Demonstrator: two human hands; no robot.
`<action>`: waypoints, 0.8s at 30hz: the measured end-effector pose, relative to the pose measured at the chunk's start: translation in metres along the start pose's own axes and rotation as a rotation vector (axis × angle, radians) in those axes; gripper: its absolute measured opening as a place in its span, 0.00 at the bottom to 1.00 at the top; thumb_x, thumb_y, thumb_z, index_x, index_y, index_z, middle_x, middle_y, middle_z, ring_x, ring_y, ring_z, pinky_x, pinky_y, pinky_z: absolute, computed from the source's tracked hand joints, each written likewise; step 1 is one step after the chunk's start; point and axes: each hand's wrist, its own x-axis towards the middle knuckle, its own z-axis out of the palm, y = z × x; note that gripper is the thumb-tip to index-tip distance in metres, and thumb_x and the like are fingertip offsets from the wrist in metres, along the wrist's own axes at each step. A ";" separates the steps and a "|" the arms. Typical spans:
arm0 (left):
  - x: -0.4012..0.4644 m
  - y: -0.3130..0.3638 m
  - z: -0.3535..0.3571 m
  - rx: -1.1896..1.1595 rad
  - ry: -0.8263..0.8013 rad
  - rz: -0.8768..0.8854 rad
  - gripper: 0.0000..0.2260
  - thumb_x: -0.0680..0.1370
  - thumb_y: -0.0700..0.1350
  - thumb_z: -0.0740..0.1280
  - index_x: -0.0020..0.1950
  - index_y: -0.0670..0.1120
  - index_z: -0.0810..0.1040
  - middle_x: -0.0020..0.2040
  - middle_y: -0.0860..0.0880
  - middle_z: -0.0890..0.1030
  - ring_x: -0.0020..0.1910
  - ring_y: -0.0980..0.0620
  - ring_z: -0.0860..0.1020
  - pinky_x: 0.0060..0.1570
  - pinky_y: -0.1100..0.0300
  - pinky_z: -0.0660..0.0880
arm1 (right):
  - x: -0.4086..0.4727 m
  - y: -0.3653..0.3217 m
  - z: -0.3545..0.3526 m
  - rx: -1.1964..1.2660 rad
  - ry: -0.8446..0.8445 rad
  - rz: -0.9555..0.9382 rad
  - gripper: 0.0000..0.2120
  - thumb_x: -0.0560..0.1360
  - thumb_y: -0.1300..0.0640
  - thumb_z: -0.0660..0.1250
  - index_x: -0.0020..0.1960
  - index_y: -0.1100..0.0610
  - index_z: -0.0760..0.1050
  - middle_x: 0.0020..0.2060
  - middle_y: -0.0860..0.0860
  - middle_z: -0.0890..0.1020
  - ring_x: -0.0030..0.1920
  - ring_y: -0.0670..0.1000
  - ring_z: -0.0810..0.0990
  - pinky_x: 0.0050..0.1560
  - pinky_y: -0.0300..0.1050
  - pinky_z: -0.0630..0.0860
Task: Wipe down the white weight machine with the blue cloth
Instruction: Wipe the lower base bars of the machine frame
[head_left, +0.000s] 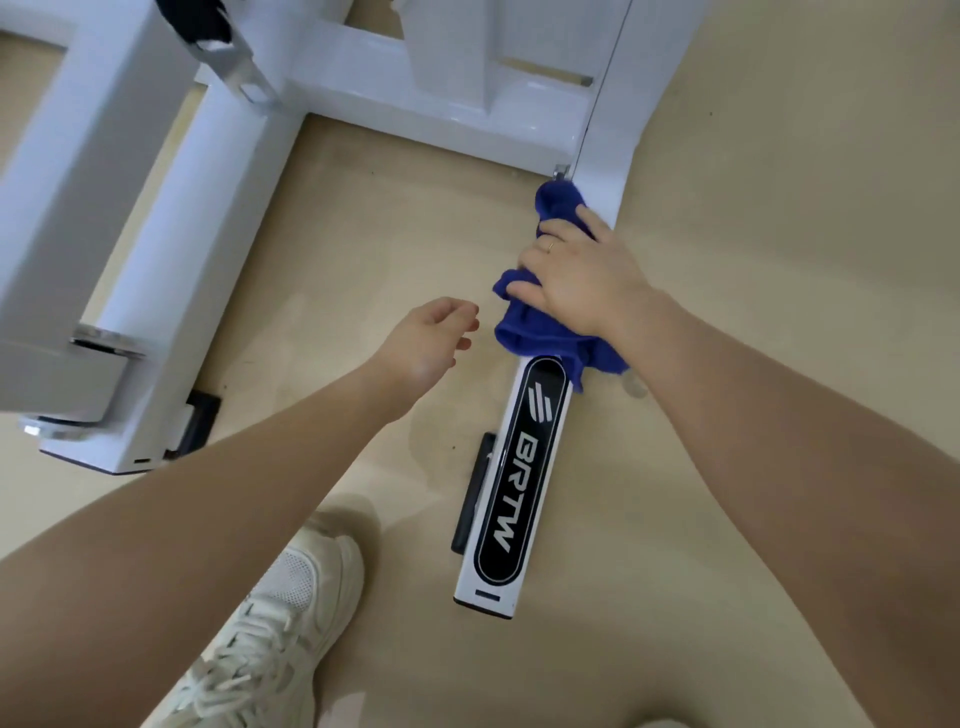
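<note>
On the machine's floor rail (511, 499), the right hand (576, 275) presses the bunched blue cloth (524, 332); the left hand (431, 338) hovers loose, empty. Trailing folds could snag the nearby cable (597, 93).

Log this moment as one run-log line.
right hand presses blue cloth on white base rail | left hand free, open | BRTW label uncovered

Bare floor (374, 218) lies open between the machine's two white base rails (156, 291), crossbar (415, 119) behind.

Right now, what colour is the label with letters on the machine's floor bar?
Black label with white letters, clearest in the head view.
</note>
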 end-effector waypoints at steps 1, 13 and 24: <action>0.001 0.000 -0.001 -0.005 0.003 -0.002 0.12 0.81 0.46 0.57 0.61 0.46 0.74 0.56 0.50 0.77 0.52 0.52 0.75 0.48 0.63 0.71 | 0.001 0.000 -0.001 0.008 0.004 0.034 0.22 0.80 0.42 0.48 0.63 0.53 0.71 0.66 0.50 0.72 0.72 0.50 0.59 0.74 0.51 0.45; 0.019 0.012 0.009 -0.029 -0.075 -0.002 0.12 0.81 0.38 0.57 0.62 0.45 0.74 0.54 0.49 0.77 0.50 0.52 0.74 0.45 0.65 0.70 | 0.031 0.038 -0.002 0.074 0.055 0.068 0.21 0.81 0.45 0.48 0.64 0.54 0.70 0.68 0.51 0.70 0.75 0.49 0.54 0.74 0.50 0.46; 0.025 0.025 0.014 -0.007 -0.268 0.006 0.16 0.77 0.37 0.63 0.63 0.51 0.72 0.55 0.51 0.77 0.54 0.54 0.76 0.54 0.62 0.72 | 0.026 0.045 0.000 0.160 0.132 -0.068 0.25 0.79 0.43 0.48 0.64 0.56 0.73 0.67 0.54 0.72 0.73 0.52 0.60 0.72 0.48 0.52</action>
